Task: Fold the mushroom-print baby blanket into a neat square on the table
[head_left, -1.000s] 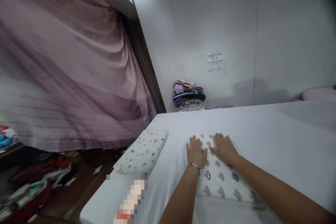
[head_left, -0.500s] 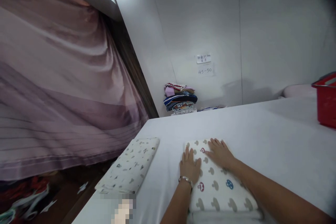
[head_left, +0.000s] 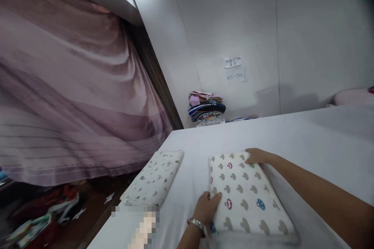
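Observation:
A thick, folded white cloth (head_left: 244, 190) printed with grey, red and blue mushrooms lies flat on the white table, its layers showing along the near edge. My left hand (head_left: 207, 209), wearing a bracelet at the wrist, grips its left edge, thumb on top and the other fingers mostly hidden at the side. At the far right corner, my right hand (head_left: 257, 156) holds on with the thumb on top and fingertips out of sight over the edge. Further left lies a second folded white cloth (head_left: 154, 177) with a small scattered print.
A stack of folded fabrics (head_left: 207, 108) stands at the table's far edge by the wall. Pinkish curtains (head_left: 87, 97) hang along the left side. Red and white items (head_left: 49, 218) lie below at lower left. A pixelated patch covers part of the near left table.
Both hands were lying flat on the mushroom cloth. My left hand has slid nearer along the left edge; my right has moved to the far right corner. The view has swung left.

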The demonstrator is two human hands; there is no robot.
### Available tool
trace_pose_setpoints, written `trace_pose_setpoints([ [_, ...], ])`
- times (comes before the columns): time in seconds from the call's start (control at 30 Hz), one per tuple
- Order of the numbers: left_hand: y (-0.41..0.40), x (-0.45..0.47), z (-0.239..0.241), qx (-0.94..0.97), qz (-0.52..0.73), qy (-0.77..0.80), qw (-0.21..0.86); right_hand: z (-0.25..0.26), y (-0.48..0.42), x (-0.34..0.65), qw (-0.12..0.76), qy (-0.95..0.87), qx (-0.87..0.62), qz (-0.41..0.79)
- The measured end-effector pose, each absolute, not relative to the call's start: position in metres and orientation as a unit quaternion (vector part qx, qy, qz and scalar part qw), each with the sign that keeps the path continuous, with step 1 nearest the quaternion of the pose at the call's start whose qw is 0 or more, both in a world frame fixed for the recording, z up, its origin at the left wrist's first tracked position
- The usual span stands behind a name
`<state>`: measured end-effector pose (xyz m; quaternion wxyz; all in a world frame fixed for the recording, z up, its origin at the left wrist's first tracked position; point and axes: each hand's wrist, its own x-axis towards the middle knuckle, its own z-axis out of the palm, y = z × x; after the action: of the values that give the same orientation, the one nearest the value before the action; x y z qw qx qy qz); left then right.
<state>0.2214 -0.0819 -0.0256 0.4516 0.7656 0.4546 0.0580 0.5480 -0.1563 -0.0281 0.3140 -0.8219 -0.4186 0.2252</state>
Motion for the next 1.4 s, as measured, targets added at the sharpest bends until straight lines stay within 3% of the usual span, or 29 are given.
trace_pose_setpoints([
  [0.13,-0.077,0.225,-0.017,0.747,0.059,0.464,0.473,-0.013,-0.161,0.549,0.318,-0.407,-0.782,0.349],
  [0.27,-0.036,0.224,0.027,0.844,0.028,0.440,0.306,-0.004,-0.187,0.531,0.360,-0.392,-0.714,0.456],
  [0.4,0.023,0.235,0.071,0.874,0.040,0.434,0.217,-0.011,-0.211,0.492,0.469,-0.321,-0.619,0.542],
  [0.5,0.038,0.254,0.070,0.884,0.077,0.430,0.168,-0.022,-0.218,0.467,0.525,-0.227,-0.593,0.567],
  [0.93,-0.105,0.261,-0.011,0.949,0.218,0.180,0.143,-0.047,-0.211,0.439,0.568,-0.237,-0.645,0.453],
  [1.27,-0.111,0.281,-0.016,0.908,0.209,0.305,0.197,-0.069,-0.213,0.435,0.538,-0.449,-0.666,0.257],
  [1.4,-0.108,0.287,-0.020,0.866,0.225,0.388,0.220,-0.077,-0.209,0.439,0.517,-0.489,-0.662,0.234],
])
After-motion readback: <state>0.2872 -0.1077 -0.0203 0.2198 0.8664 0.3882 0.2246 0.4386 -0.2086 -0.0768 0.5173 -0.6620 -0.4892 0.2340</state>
